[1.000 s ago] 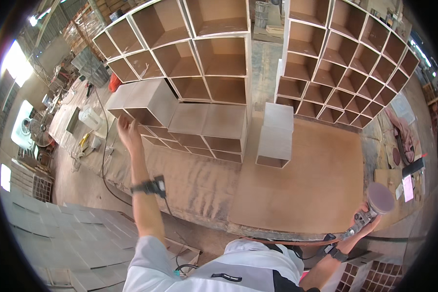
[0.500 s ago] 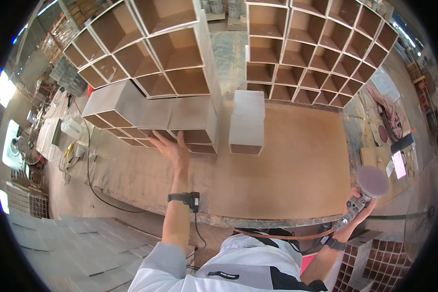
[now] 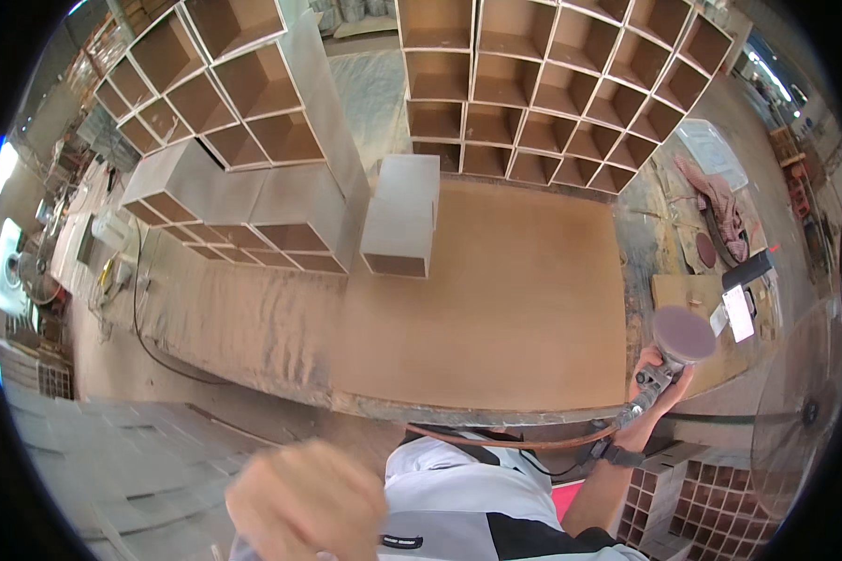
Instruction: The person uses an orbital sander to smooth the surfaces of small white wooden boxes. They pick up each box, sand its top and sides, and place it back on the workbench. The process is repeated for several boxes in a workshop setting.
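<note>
My right hand (image 3: 662, 379) grips an air sander by its metal body, its round purple sanding disc (image 3: 685, 335) turned upward beyond the table's front edge. A hose runs from the tool across my waist. My left hand (image 3: 304, 500) is raised close to my chest, large and blurred; its fingers look curled, but I cannot see whether anything is in them. On the brown board (image 3: 496, 318) stand two pale box units (image 3: 400, 210) pushed together. A low row of pale boxes (image 3: 262, 210) with open brown fronts sits to their left.
Stacked open boxes (image 3: 225, 93) rise at the back left, and another wall of them (image 3: 543, 93) at the back right. A cloth (image 3: 716, 201), a spare disc (image 3: 705, 250) and a black case (image 3: 748, 269) lie on the right. Pale panels (image 3: 131, 458) cover the lower left.
My left hand has left the low row of boxes and come back toward my chest. The view has shifted to the right; my right hand still holds the sander.
</note>
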The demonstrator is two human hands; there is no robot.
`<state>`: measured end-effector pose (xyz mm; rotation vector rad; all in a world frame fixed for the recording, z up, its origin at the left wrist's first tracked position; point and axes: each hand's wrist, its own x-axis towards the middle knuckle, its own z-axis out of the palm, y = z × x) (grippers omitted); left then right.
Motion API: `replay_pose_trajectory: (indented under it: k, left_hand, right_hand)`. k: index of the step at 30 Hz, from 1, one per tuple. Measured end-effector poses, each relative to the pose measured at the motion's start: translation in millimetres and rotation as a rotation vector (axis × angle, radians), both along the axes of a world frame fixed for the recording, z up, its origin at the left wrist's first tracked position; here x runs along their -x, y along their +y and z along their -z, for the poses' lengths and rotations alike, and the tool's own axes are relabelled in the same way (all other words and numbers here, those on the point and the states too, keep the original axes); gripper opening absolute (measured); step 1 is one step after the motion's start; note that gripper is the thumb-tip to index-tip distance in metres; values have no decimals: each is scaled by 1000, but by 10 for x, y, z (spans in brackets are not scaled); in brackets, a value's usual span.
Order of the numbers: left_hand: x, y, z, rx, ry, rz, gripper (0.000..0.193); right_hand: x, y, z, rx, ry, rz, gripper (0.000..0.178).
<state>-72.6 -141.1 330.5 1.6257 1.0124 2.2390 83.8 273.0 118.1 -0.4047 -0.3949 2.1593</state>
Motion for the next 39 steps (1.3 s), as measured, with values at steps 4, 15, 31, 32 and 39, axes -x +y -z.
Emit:
replay_pose_trajectory:
  k: [4, 15, 31, 32, 39]
  left_hand:
    - [-364, 476, -138, -88, 141, 158, 9]
    - [-301, 935, 479, 951, -355, -709, 32]
    - [874, 1497, 3961, 252, -917, -557, 42]
    - [836, 1638, 3663, 690, -445, -728, 39]
    - [1661, 2574, 3235, 1383, 174, -963, 31]
  right_hand:
    - [-51, 346, 124, -14, 42, -101, 41]
    - [-63, 532, 32, 82, -7, -32, 39]
    - [-33, 390, 5, 69, -135, 125, 39]
    - [-25, 356, -17, 77, -159, 159, 39]
    - [-165, 242, -104, -37, -238, 111, 43]
